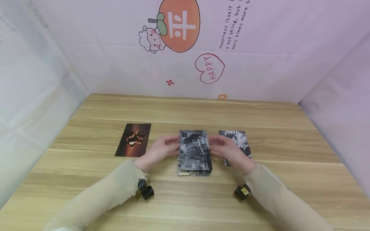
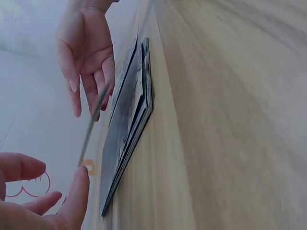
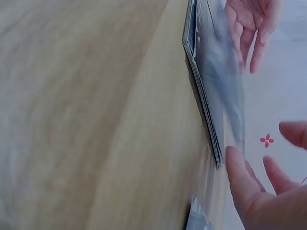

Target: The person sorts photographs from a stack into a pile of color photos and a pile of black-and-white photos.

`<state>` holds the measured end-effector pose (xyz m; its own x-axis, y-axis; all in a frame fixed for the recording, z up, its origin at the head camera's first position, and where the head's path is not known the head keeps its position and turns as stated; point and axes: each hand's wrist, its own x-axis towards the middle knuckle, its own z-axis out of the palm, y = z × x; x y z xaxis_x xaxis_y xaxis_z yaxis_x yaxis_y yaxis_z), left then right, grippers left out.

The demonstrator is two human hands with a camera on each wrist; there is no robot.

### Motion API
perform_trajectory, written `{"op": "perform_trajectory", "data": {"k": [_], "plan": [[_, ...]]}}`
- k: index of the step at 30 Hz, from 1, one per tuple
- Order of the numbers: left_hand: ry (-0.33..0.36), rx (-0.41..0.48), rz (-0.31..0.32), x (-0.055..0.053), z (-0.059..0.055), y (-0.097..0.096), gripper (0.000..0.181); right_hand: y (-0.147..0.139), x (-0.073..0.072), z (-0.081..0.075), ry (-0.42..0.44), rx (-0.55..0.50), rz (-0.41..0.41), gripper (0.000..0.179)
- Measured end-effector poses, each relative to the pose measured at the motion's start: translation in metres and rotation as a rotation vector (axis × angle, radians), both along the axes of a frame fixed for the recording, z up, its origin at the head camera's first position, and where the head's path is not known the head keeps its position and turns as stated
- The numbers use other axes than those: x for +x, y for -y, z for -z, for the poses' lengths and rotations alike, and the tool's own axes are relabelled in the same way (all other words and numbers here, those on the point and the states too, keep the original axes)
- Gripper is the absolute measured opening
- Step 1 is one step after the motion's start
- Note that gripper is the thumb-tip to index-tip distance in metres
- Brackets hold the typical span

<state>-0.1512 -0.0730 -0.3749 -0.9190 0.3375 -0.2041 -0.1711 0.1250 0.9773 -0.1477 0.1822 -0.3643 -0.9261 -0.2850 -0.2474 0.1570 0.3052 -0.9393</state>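
A black-and-white photo card point(image 1: 195, 150) lies over a stack of cards point(image 1: 194, 173) in the head view. The left wrist view shows this card point(image 2: 92, 127) edge-on and raised above the stack, tilted. My left hand point(image 1: 157, 152) is at its left edge, a fingertip touching it and the thumb held apart. From the other side my right hand point(image 1: 228, 149) meets the right edge with its fingers, thumb also away from the card. In the right wrist view the card point(image 3: 225, 81) is blurred.
On the left of the wooden table point(image 1: 185, 205) lies a brown-toned photo card point(image 1: 134, 139). Another black-and-white card point(image 1: 239, 138) lies at the right, partly behind my right hand. A printed white cloth point(image 1: 115, 64) hangs behind the table.
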Motion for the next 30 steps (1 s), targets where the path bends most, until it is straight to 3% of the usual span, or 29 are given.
{"op": "perform_trajectory", "data": {"k": [5, 9, 23, 30], "plan": [[0.013, -0.004, -0.106, -0.002, -0.001, -0.013, 0.055, 0.002, -0.004, 0.001, 0.006, 0.018, 0.081, 0.047], [-0.012, -0.038, -0.152, -0.004, 0.0, -0.019, 0.054, 0.002, -0.005, 0.002, -0.011, 0.021, 0.104, 0.047], [-0.036, -0.013, -0.189, -0.004, 0.003, -0.026, 0.051, -0.003, -0.009, 0.001, 0.036, 0.028, 0.197, 0.05], [-0.055, -0.048, -0.185, -0.005, 0.003, -0.029, 0.048, -0.007, -0.01, 0.0, 0.058, 0.003, 0.2, 0.051]]}}
